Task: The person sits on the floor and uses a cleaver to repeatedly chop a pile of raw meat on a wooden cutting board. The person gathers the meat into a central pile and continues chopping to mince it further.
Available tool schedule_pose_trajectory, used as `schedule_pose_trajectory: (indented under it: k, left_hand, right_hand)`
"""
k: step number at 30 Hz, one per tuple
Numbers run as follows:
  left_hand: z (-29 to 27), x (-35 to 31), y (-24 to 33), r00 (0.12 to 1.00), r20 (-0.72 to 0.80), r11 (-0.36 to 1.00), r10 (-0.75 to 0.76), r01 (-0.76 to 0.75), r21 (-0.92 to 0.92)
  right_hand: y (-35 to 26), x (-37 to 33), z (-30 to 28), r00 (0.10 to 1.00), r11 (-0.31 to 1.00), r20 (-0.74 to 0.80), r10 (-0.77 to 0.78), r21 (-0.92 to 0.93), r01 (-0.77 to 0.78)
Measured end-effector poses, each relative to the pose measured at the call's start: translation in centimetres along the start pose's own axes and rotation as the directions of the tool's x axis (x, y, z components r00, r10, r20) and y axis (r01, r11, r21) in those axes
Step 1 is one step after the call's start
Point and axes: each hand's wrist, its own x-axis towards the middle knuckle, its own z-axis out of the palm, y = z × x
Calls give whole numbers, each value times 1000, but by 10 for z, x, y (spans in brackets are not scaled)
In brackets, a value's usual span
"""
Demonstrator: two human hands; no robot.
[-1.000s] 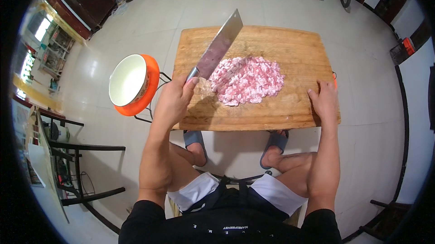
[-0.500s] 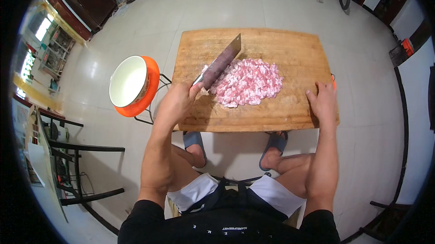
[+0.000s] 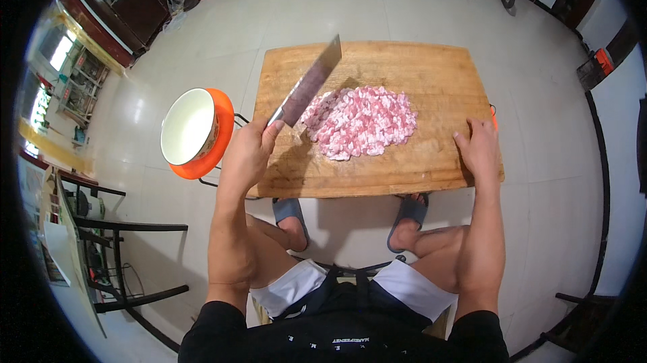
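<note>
Tiled floor beneath a wooden cutting board (image 3: 404,167). Left hand (image 3: 246,154) grips the cleaver (image 3: 306,83), now raised again above the minced meat (image 3: 360,122) piled mid-board, apparently between chops; right hand (image 3: 480,150) rests flat, steadying the board's edge.

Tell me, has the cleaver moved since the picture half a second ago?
Yes. The cleaver has risen: its blade tip now sits near the far edge of the board, above the meat.

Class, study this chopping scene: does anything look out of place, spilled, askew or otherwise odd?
Nothing is spilled: the minced meat sits in one heap on the wooden board. The left hand holds the cleaver, the right hand steadies the board's edge. The bowl sits tilted on an orange stool.
</note>
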Motion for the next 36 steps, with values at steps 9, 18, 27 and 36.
schedule_pose_trajectory:
  k: [9, 18, 27, 36]
  left_hand:
    - [5, 3, 1, 995, 93, 997, -40, 34, 66]
    - [8, -3, 7, 992, 128, 992, -10, -6, 124]
    - [16, -7, 1, 977, 161, 972, 140, -167, 164]
    - [3, -15, 9, 990, 141, 967, -30, 64, -245]
  right_hand:
    - [3, 1, 2, 1000, 1000, -6, -14, -19, 14]
    - [-3, 1, -2, 1000, 1000, 6, 2, -9, -2]
    - [5, 4, 5, 1000, 1000, 4, -30, -4, 30]
    - [4, 2, 5, 1000, 1000, 0, -25, 7, 25]
